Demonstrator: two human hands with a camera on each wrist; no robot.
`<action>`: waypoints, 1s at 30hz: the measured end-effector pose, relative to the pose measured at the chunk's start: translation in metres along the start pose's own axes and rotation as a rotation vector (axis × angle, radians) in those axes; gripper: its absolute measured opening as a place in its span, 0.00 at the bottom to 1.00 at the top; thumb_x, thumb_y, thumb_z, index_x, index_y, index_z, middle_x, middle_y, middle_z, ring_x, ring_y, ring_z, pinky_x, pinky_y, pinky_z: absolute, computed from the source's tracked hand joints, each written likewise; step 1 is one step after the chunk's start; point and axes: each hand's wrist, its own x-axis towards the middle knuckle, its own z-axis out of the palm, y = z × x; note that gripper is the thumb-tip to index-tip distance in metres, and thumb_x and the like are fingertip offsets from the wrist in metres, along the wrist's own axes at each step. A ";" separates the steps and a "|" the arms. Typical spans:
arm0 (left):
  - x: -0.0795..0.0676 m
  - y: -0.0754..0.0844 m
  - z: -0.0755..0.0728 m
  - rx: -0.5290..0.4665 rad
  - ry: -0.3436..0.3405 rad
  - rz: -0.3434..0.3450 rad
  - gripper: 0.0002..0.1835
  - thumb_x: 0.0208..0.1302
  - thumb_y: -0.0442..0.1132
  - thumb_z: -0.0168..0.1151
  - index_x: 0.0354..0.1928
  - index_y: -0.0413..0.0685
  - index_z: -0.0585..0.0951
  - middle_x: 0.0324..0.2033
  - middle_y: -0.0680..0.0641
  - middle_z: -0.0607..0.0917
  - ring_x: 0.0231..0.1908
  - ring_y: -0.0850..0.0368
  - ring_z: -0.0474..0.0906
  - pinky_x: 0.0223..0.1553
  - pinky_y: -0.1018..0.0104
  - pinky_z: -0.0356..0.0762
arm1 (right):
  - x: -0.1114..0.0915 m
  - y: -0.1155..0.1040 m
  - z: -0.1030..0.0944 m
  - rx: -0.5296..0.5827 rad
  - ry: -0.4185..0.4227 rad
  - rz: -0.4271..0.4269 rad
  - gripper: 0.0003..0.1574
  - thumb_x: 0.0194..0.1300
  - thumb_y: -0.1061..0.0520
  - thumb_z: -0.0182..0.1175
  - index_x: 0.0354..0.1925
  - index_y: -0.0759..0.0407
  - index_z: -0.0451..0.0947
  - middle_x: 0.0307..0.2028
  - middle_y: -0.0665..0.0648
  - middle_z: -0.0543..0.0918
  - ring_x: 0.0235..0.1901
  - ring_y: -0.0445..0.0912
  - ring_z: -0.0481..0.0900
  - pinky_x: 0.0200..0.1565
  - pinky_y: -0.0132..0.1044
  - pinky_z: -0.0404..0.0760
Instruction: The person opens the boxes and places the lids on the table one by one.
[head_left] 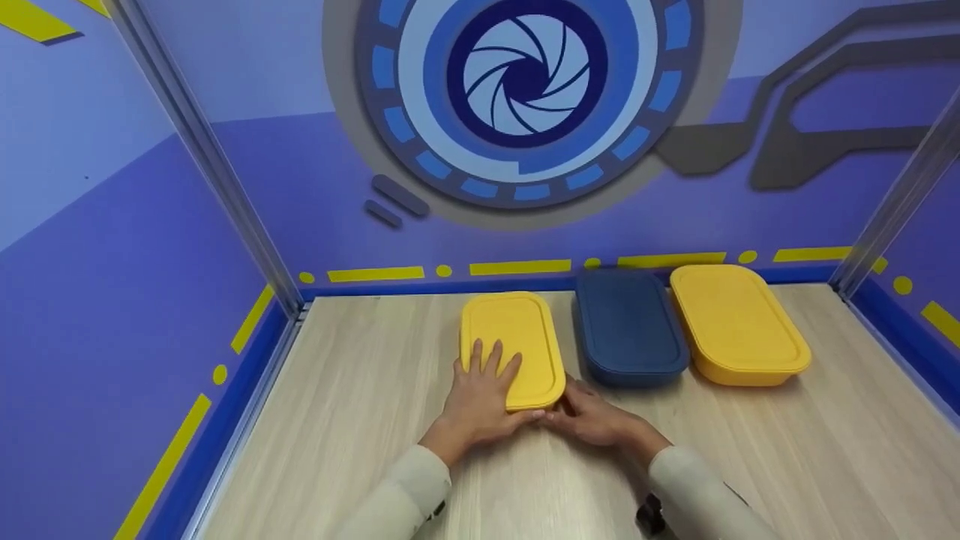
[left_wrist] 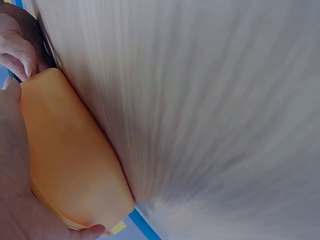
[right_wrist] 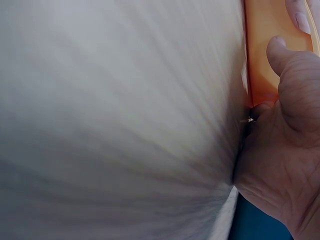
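A yellow lidded food container [head_left: 517, 319] lies flat on the wooden table, left of two others. My left hand [head_left: 480, 401] rests across its lid with straight, spread fingers, the thumb along the near edge. At the container's near right corner, my right hand [head_left: 596, 418] holds it low, with the thumb in front and fingers round the side. In the left wrist view, the yellow wall of the container [left_wrist: 70, 145] stands out beside both hands. The right wrist view shows the right thumb [right_wrist: 280, 52] by the front wall; the fingertips are partly hidden at the base.
A dark blue lidded container [head_left: 631, 322] stands to the right, with another yellow container [head_left: 739, 319] close beside it. Behind them rises a printed purple wall [head_left: 300, 195]. Metal posts [head_left: 202, 150] mark the corners, and the wooden tabletop [head_left: 360, 375] extends left and forward.
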 end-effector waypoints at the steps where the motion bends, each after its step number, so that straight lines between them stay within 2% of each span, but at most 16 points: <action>1: 0.000 0.000 0.000 0.001 0.002 0.000 0.58 0.62 0.89 0.37 0.86 0.62 0.57 0.85 0.41 0.57 0.85 0.30 0.49 0.74 0.26 0.62 | 0.000 0.000 0.000 0.002 0.002 0.000 0.62 0.76 0.31 0.60 0.88 0.46 0.35 0.88 0.57 0.44 0.87 0.59 0.43 0.82 0.71 0.40; 6: 0.000 -0.001 0.001 0.011 -0.001 -0.001 0.59 0.62 0.90 0.35 0.86 0.62 0.56 0.86 0.41 0.57 0.85 0.30 0.49 0.74 0.26 0.63 | 0.000 -0.001 0.000 -0.002 0.002 0.008 0.63 0.76 0.31 0.60 0.88 0.46 0.35 0.88 0.57 0.43 0.87 0.60 0.42 0.82 0.71 0.40; 14: 0.000 0.000 -0.001 -0.003 -0.015 -0.010 0.59 0.61 0.90 0.34 0.86 0.63 0.56 0.86 0.41 0.56 0.85 0.30 0.49 0.75 0.27 0.63 | 0.000 -0.001 0.001 -0.011 -0.010 0.069 0.64 0.75 0.27 0.59 0.88 0.45 0.34 0.88 0.57 0.43 0.88 0.60 0.41 0.82 0.70 0.39; 21: 0.006 0.004 -0.006 -0.014 -0.054 -0.012 0.60 0.60 0.90 0.38 0.86 0.61 0.58 0.84 0.38 0.59 0.83 0.25 0.51 0.71 0.22 0.63 | -0.002 0.001 0.000 0.010 -0.018 0.085 0.64 0.75 0.29 0.60 0.88 0.47 0.36 0.88 0.59 0.45 0.87 0.61 0.42 0.82 0.70 0.39; 30: 0.009 0.007 -0.003 0.003 -0.045 -0.028 0.63 0.56 0.93 0.36 0.86 0.63 0.58 0.84 0.38 0.60 0.83 0.25 0.52 0.71 0.22 0.63 | -0.001 0.001 0.000 -0.006 -0.010 0.078 0.65 0.74 0.27 0.59 0.88 0.46 0.35 0.88 0.58 0.44 0.88 0.59 0.42 0.83 0.68 0.40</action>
